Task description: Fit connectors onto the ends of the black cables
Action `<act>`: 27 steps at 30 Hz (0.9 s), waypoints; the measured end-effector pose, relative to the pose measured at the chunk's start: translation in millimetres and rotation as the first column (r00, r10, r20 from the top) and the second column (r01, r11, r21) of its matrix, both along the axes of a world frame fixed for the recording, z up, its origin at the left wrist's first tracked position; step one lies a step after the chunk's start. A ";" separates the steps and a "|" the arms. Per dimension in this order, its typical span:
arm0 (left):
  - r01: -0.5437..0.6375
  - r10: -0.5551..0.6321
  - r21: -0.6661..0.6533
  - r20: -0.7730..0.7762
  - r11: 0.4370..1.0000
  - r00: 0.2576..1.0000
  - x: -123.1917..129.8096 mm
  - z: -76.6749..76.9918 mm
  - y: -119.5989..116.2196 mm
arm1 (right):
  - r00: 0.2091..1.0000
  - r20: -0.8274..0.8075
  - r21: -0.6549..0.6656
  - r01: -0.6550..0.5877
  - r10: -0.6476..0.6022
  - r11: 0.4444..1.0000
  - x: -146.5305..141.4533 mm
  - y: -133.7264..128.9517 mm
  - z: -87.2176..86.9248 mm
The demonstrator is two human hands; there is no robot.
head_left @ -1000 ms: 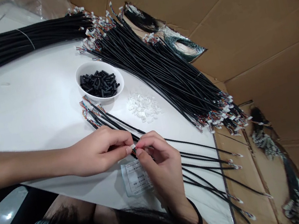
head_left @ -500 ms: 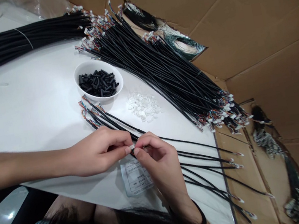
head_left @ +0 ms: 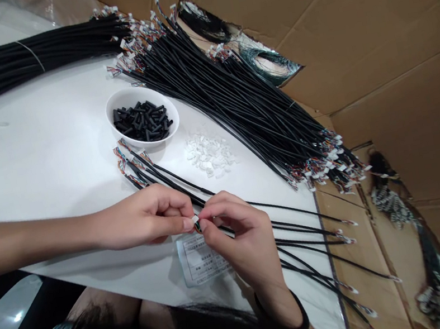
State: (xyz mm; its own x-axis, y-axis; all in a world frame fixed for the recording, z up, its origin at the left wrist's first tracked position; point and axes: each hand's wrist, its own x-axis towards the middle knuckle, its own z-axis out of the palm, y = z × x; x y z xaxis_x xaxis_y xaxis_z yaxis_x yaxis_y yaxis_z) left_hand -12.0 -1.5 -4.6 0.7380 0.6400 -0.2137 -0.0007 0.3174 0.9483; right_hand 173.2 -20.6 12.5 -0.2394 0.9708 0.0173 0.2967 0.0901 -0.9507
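Fitting coloured wires [head_left: 198,228] into a white connector [head_left: 195,220] seems the step: the left hand [head_left: 140,218] pinches the connector over the bench [head_left: 53,160], the right hand [head_left: 243,234] pinches the wires beside it; any next push calls for careful alignment

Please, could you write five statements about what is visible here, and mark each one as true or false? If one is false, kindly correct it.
1. The fingertips of the left hand hold a small white connector. True.
2. The white bowl is filled with screws. False: it contains short black tubes.
3. A heap of small white pieces lies on the table, outside the bowl. True.
4. The black band is around the left wrist. False: it is around the right wrist.
5. The right hand hides part of a printed label from view. True.
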 end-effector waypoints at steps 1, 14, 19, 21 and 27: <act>0.010 -0.010 -0.005 0.003 1.000 1.000 -0.4 0.0 0.4 | 1.000 0.009 0.015 -0.019 0.019 1.000 0.9 0.7 0.9; -0.001 0.001 -0.032 0.006 0.999 1.000 0.1 0.3 -0.4 | 0.985 0.131 0.050 -0.121 0.113 0.991 4.7 2.2 -2.4; -0.011 0.013 0.062 -0.030 0.998 0.999 1.8 0.3 -0.8 | 0.979 0.179 0.126 -0.125 0.101 0.984 2.7 0.1 -5.8; 0.008 -0.002 0.087 -0.063 0.996 0.998 1.7 0.1 -0.3 | 0.974 0.196 0.135 -0.139 0.111 0.981 1.7 -0.5 -7.0; 0.044 -0.023 0.139 -0.151 0.989 0.988 0.3 -1.0 0.9 | 0.974 0.200 0.150 -0.139 0.108 0.979 -1.3 -2.1 -10.7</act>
State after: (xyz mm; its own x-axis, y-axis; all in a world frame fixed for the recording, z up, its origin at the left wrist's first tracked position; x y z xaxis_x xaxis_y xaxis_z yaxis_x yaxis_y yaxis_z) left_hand -11.7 -0.6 -5.5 0.7264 0.6471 -0.2315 0.1519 0.1773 0.9724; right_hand 171.9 -22.7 1.8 -0.3716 0.9213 0.1148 0.4472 0.2860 -0.8475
